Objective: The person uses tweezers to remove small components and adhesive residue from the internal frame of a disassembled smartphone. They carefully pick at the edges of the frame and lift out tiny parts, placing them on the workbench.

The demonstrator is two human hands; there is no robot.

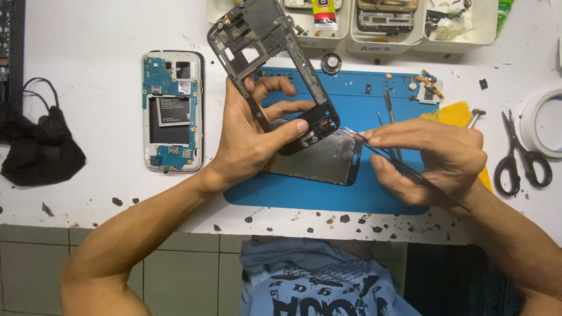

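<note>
My left hand (254,131) grips a black plastic phone mid-frame (266,55), holding it tilted above the blue work mat (328,196). Thumb and fingers pinch the frame's lower end. My right hand (430,158) holds thin black tweezers (404,167), whose tips point left toward the frame's bottom edge. Under both hands a phone screen panel (319,161) lies flat on the mat. An opened white phone (172,111) with a blue circuit board lies to the left on the white table.
Black scissors (521,158) and a roll of white tape (544,123) lie at the right. White trays (386,23) with phone parts stand at the back. A black cloth mask (38,149) sits at the far left. Small tools and a yellow pry pick (459,114) rest on the mat.
</note>
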